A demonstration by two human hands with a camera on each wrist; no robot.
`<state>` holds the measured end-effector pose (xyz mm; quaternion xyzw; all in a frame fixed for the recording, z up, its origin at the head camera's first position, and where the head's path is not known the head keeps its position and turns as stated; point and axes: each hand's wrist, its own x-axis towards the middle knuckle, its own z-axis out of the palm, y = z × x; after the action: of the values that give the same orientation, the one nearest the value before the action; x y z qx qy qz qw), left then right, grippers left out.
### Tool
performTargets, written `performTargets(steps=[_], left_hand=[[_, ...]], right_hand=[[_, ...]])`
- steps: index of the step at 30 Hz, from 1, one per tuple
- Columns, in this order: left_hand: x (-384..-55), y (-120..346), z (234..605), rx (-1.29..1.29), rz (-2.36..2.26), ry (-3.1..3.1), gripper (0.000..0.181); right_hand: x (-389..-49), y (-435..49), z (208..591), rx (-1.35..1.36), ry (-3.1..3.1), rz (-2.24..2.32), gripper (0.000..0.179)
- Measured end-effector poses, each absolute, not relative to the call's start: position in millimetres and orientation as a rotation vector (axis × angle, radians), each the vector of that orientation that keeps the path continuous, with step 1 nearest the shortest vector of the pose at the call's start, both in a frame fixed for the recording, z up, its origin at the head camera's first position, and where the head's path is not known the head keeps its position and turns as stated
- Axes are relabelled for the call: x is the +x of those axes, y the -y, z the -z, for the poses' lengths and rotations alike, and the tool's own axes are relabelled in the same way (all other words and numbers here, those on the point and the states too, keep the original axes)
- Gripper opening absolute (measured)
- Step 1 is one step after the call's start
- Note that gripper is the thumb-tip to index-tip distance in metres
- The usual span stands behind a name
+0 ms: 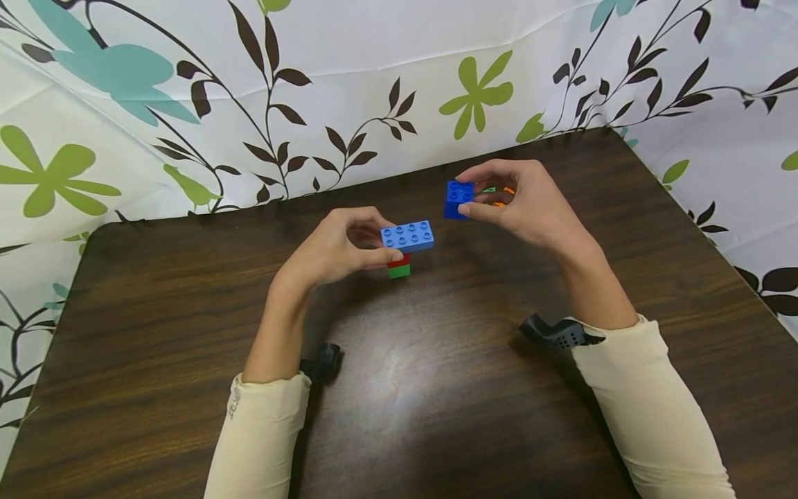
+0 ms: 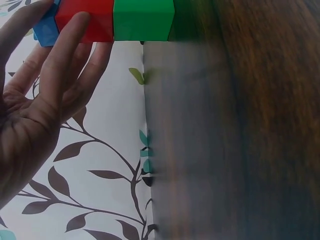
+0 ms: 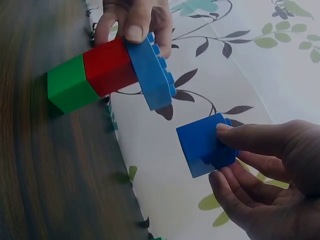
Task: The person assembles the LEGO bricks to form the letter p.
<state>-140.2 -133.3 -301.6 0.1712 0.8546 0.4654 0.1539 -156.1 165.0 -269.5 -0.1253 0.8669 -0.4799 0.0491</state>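
Observation:
A stack stands on the table, with a green brick (image 3: pixel 72 85) at the bottom, a red brick (image 3: pixel 109 67) above it and a longer light blue brick (image 1: pixel 408 237) on top. My left hand (image 1: pixel 333 242) grips the stack near its top, thumb on the near side, fingers on the far side. Up and to the right of the stack, my right hand (image 1: pixel 530 204) pinches a square dark blue brick (image 1: pixel 459 199) between thumb and fingers. The right wrist view shows a gap between the dark blue brick (image 3: pixel 207 145) and the light blue one.
Small green (image 1: pixel 489 189) and orange (image 1: pixel 509 190) pieces lie behind my right hand, mostly hidden by it. The dark wooden table (image 1: pixel 156 333) ends at the back against a leaf-patterned cloth (image 1: pixel 374 48). Black devices (image 1: pixel 555 334) sit at both wrists.

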Motion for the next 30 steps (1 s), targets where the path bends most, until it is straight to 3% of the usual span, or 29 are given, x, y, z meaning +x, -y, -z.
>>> performTargets(steps=[30], left_hand=[[-141.0, 133.5, 303.9, 0.488, -1.407, -2.392, 0.025]], right_hand=[[-142.9, -130.4, 279.5, -0.659, -2.418, 1.768, 0.037]])
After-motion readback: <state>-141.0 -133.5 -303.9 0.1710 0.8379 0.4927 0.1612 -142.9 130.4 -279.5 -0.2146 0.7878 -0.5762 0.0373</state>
